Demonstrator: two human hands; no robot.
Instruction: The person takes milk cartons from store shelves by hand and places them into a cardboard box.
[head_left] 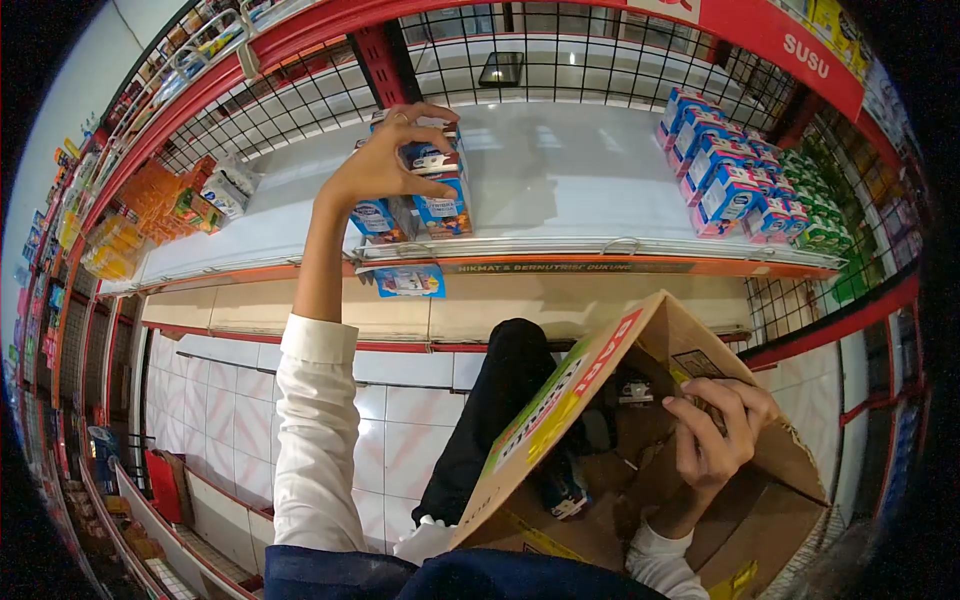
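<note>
My left hand (385, 165) reaches over blue-and-brown milk cartons (442, 208) standing on the white shelf. One carton in the row lies between its thumb and curved fingers; the palm hides part of the row behind. A tilted, open cardboard box (570, 390) leans by my dark-trousered leg (500, 400). My right hand (722, 425) is at the box's inner side, fingers curled against the cardboard; its exact hold is partly hidden. Inside the box, a small blue carton (566, 497) and other dark items lie in shadow.
Pink-and-blue cartons (725, 190) and green ones (815, 215) stand in rows at the shelf's right. Orange packs (180, 205) and white packs (228, 190) sit at its left. A price rail (560, 267) runs along the front, and wire mesh (590, 60) closes the back.
</note>
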